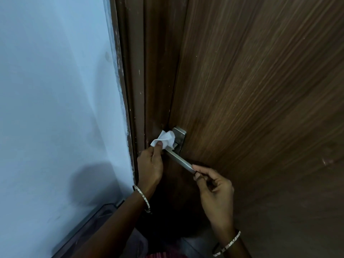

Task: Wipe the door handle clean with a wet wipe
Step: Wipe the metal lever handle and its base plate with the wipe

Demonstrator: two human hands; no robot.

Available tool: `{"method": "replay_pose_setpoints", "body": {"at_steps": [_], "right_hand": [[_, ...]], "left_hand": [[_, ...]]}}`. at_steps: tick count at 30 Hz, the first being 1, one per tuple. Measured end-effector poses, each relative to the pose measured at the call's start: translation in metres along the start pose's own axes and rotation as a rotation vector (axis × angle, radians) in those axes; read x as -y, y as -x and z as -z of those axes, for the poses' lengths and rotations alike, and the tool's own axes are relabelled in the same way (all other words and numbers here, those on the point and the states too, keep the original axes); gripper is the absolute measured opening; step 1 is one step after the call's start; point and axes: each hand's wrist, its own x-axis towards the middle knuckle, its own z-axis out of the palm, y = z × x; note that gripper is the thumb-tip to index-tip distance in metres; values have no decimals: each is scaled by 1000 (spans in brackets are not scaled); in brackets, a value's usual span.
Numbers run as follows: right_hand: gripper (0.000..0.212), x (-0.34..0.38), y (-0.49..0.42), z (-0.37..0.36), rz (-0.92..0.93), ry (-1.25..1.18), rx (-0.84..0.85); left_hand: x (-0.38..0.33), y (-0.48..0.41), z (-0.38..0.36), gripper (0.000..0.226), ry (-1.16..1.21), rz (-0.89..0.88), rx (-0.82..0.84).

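A steel lever door handle (178, 159) juts from a square plate (179, 136) on the brown wooden door (251, 90). My left hand (149, 164) pinches a crumpled white wet wipe (164, 139) and presses it against the handle's base by the plate. My right hand (214, 189) grips the free tip of the lever between thumb and fingers. Both wrists wear thin bangles.
The dark door frame (135, 90) runs down just left of the handle, and a pale blue wall (55, 108) lies beyond it. A dark skirting strip (87, 229) shows at the floor on the lower left.
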Motion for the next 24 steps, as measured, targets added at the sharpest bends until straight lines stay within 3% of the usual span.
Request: {"method": "replay_pose_setpoints", "body": {"at_steps": [15,20,24], "right_hand": [[45,0,0,2,-18,-3,8],[43,1,-2,2,-28,12,12],[42,0,-5,2,-34,30,1]], "left_hand": [[6,4,13,25,56,75,23],[4,7,16,37,19,54,5],[-1,-2,3,33,12,24,70]]}}
